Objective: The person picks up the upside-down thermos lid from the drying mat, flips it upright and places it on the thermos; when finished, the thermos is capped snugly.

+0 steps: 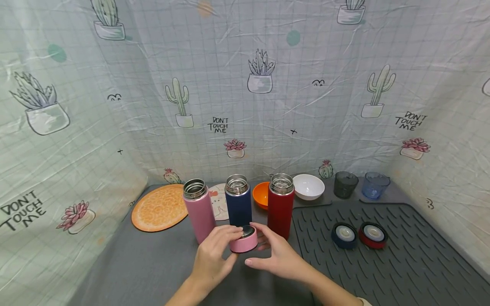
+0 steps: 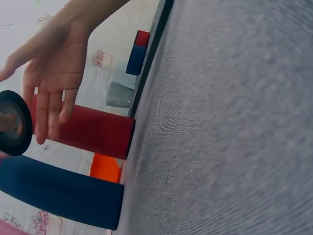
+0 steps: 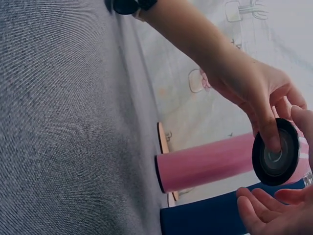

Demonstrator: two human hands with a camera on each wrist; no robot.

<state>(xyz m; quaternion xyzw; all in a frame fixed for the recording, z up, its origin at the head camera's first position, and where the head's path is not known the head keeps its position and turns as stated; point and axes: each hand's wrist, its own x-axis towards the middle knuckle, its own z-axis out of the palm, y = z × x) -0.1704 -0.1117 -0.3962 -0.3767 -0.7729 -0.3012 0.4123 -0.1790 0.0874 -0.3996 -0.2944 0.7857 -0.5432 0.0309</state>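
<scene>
Three lidless bottles stand in a row on the grey table: pink (image 1: 199, 211), navy (image 1: 238, 200) and red (image 1: 280, 207). In front of them my left hand (image 1: 220, 248) grips a pink lid (image 1: 245, 243) with a black top (image 3: 275, 152), fingers curled over it, just above the table. My right hand (image 1: 274, 253) is open beside the lid on its right, fingers spread (image 2: 49, 93) and close to it; I cannot tell whether they touch it. From the left wrist view the lid's black face (image 2: 13, 122) shows in front of the red bottle (image 2: 93, 132).
A navy lid (image 1: 344, 235) and a red lid (image 1: 373, 234) lie on the ribbed drying mat (image 1: 402, 263) at right. Behind the bottles are an orange round mat (image 1: 160, 207), an orange bowl (image 1: 261, 194), a white bowl (image 1: 308, 186), a dark cup (image 1: 345, 184) and a blue cup (image 1: 375, 184). Cactus-print cloth walls enclose the table.
</scene>
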